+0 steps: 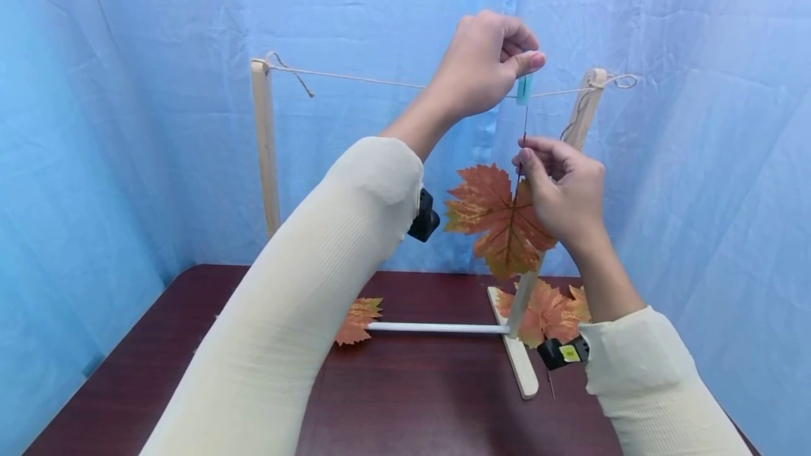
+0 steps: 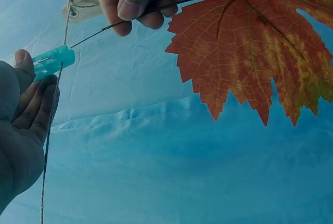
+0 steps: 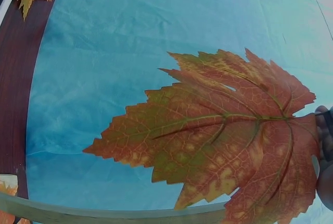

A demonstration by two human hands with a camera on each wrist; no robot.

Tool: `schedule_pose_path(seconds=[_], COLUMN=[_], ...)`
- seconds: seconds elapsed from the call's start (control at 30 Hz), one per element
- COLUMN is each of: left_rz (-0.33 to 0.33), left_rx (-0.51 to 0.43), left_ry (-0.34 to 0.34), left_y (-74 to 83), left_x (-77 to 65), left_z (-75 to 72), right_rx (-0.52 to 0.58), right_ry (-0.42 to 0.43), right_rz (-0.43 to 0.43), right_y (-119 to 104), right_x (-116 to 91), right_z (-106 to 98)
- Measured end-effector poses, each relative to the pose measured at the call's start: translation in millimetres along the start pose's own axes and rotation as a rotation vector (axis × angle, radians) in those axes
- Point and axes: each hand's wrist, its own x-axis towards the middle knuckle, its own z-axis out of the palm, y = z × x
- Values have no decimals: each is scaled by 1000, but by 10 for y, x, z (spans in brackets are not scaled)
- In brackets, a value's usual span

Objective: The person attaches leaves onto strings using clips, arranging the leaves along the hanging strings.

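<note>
My left hand (image 1: 481, 65) pinches a turquoise clothespin (image 1: 523, 90) at the right part of a thin string (image 1: 355, 77). In the left wrist view the clothespin (image 2: 54, 61) sits across the string, with the tip of a leaf's dark stem (image 2: 88, 37) at its end. Below it, my right hand (image 1: 570, 188) holds that stem between thumb and fingers. The orange-red artificial maple leaf (image 1: 497, 224) hangs beneath those fingers, its blade spread wide. The right wrist view shows the leaf (image 3: 234, 135) close up, with only the edge of the right hand (image 3: 327, 156) beside it.
Wooden posts, left (image 1: 265, 146) and right (image 1: 586, 111), carry the string, tied with loose ends. A white bar (image 1: 437, 328) runs low to the right post's wooden foot (image 1: 521, 368). More leaves lie on the dark red table (image 1: 405, 393), one left (image 1: 360, 321), others right (image 1: 545, 312). Blue cloth (image 1: 355, 13) hangs behind.
</note>
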Motion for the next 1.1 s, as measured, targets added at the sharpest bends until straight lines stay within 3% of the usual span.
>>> schedule_pose_path(seconds=[0.43, 1.1], left_rz=[-5, -5], left_rx=[-40, -38], left_ry=[-33, -44], left_y=[-42, -56], left_x=[-10, -10], left_z=[30, 42], right_rx=[25, 196], right_ry=[-7, -12], right_rz=[37, 249], right_y=[-17, -110], right_x=[94, 256], right_z=[18, 30])
